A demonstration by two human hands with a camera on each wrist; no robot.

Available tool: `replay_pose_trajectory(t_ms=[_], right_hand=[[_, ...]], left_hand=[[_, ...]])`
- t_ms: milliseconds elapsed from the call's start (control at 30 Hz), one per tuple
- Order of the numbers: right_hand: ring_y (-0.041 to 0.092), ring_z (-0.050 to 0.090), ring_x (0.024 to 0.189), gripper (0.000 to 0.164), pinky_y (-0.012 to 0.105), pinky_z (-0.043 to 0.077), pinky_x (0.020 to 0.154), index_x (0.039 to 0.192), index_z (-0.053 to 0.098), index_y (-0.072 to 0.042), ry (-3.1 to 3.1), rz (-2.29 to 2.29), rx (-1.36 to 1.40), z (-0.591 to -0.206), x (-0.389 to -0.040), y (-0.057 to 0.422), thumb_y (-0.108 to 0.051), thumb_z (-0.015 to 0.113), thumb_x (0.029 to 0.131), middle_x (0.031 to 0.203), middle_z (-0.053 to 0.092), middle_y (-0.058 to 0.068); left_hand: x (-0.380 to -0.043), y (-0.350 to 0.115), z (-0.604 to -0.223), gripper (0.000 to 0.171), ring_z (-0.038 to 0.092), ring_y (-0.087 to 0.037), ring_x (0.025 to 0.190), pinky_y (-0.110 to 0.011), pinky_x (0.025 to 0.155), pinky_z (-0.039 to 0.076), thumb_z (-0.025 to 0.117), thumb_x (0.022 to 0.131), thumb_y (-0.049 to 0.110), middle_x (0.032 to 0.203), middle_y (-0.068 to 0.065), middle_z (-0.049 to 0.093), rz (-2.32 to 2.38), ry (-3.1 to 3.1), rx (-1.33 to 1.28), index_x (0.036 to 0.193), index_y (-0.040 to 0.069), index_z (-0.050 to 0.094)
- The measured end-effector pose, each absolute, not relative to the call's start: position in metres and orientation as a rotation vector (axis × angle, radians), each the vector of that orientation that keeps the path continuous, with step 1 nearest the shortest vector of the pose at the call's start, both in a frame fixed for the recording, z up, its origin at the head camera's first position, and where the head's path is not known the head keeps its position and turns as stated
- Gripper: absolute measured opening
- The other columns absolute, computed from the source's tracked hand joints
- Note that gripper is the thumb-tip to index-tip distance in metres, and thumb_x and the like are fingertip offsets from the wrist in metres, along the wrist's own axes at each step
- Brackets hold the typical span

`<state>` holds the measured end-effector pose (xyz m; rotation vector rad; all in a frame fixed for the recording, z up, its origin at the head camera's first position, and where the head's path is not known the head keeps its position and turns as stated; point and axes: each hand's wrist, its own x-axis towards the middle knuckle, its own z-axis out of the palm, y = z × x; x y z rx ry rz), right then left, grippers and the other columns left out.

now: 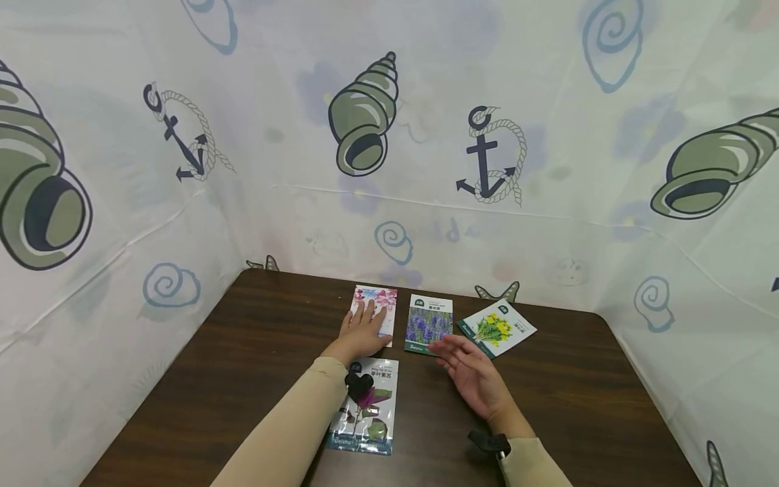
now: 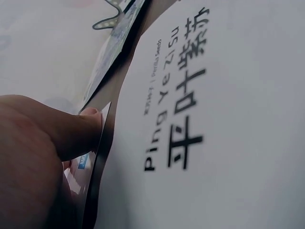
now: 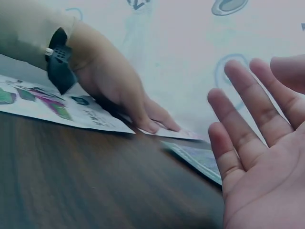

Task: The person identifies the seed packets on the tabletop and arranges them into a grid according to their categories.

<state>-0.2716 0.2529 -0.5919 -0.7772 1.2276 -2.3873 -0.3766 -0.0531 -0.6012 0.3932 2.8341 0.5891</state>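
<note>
My left hand (image 1: 362,333) rests flat, fingers spread, on a seed packet with pink blossoms (image 1: 385,297) at the back of the table. Under my left wrist lies the perilla seed packet (image 1: 380,406), purple and green leaves on its front; its print (image 2: 181,95) fills much of the left wrist view. My right hand (image 1: 475,375) is held palm turned inward with fingers extended and nothing in it. Its fingertips overlap the lower corner of the purple-flower seed packet (image 1: 429,321) in the head view. Right of that, a yellow-flower seed packet (image 1: 499,328) lies at a slant.
The dark wooden table (image 1: 243,365) ends at a white patterned cloth (image 1: 292,223) hung behind it and along both sides. A black wrist device (image 1: 489,442) sits on my right wrist, another (image 1: 359,385) on my left.
</note>
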Motion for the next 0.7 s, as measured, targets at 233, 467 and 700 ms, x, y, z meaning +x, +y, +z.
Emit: replay_pose_trajectory(t_ms=[233,467,700], right_hand=[[0.027,0.058,0.150,0.049,0.040,0.043,0.126,0.157,0.052,-0.002,1.216,-2.478,-0.757,-0.590,-0.280,0.267,-0.005,0.024,0.117,0.154,0.066,0.012],[0.030,0.059,0.148,0.046,0.039,0.045,0.125,0.151,0.059,-0.005,1.192,-2.599,-0.701,-0.591,-0.288,0.287,-0.004,0.028,0.117,0.146,0.071,0.011],[0.031,0.063,0.144,0.046,0.040,0.044,0.126,0.153,0.055,0.001,1.131,-2.678,-0.761,-0.593,-0.295,0.302,-0.001,0.026,0.117,0.144,0.071,0.013]], left_hand=[[-0.377,-0.053,-0.600,0.085,-0.013,-0.034,0.172,-0.060,0.137,-0.011,0.055,0.109,0.057,0.185,-0.007,-0.008,0.618,2.845,0.407,0.177,0.027,0.014],[-0.376,-0.054,-0.602,0.084,-0.014,-0.032,0.172,-0.060,0.137,-0.010,0.053,0.109,0.060,0.185,-0.006,-0.008,0.593,2.846,0.398,0.177,0.030,0.014],[-0.376,-0.053,-0.604,0.084,-0.013,-0.032,0.172,-0.060,0.137,-0.009,0.052,0.109,0.061,0.185,-0.005,-0.008,0.601,2.857,0.398,0.177,0.031,0.014]])
